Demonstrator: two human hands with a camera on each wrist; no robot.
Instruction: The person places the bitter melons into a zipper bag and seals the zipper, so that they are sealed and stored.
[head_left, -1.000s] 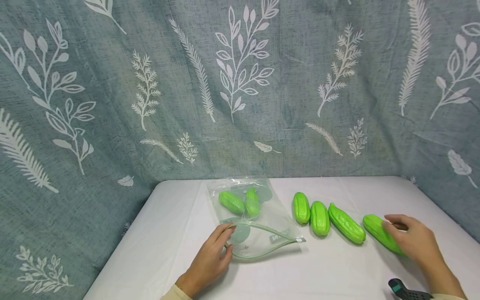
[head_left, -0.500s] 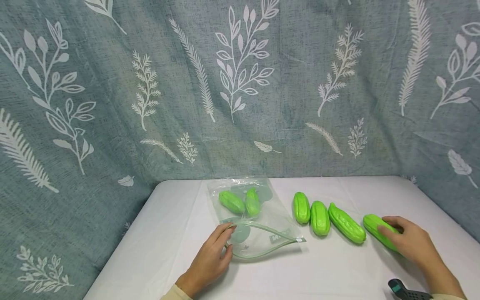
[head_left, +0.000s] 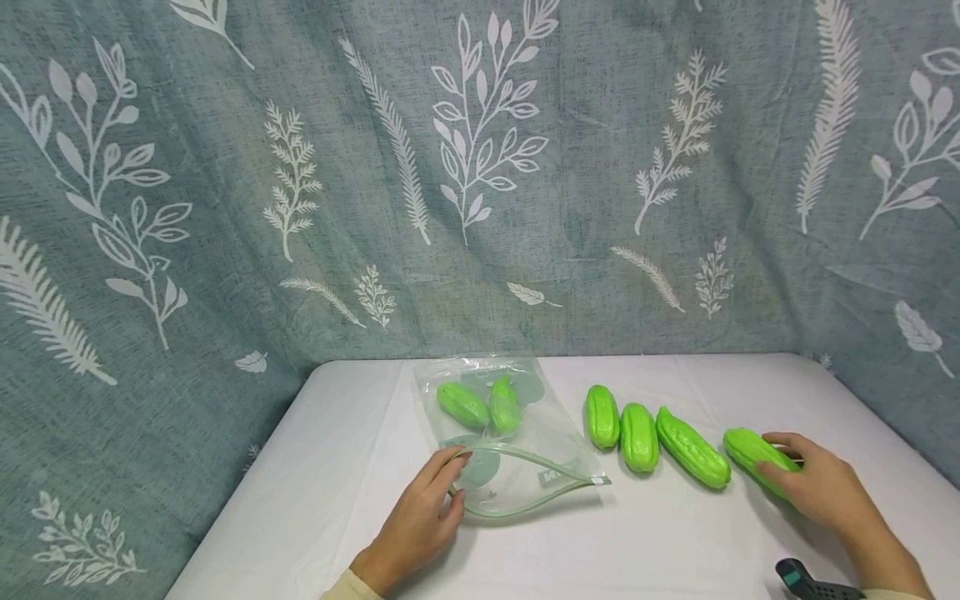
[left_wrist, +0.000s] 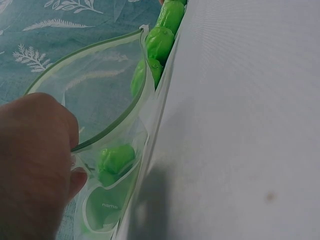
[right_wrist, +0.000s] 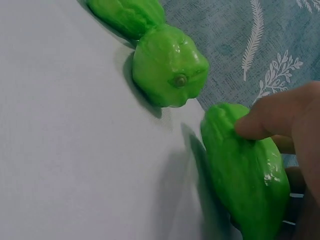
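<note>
My left hand (head_left: 422, 517) pinches the left end of the rim of a clear zip bag (head_left: 525, 492) with a green seal. The bag's mouth gapes toward me, and in the left wrist view the bag's rim (left_wrist: 112, 125) arches away from the hand. Inside, toward the far end, lie two bright green, glossy, ribbed cucumbers (head_left: 462, 405). At the right, my right hand (head_left: 821, 483) grips another green cucumber (head_left: 753, 457). In the right wrist view the thumb (right_wrist: 255, 125) lies across this cucumber (right_wrist: 240, 170), with the other fingers partly hidden behind it.
Between bag and right hand, three more cucumbers (head_left: 640, 437) lie in a row on the white-covered table (head_left: 675, 542). A patterned blue-green curtain (head_left: 480, 167) hangs behind the table's far edge. A dark device (head_left: 813, 579) with a strap sits at the right wrist.
The right hand has moved slightly left and its thumb has shifted further along the cucumber, which it now grips. The left hand and the bag have stayed put.
</note>
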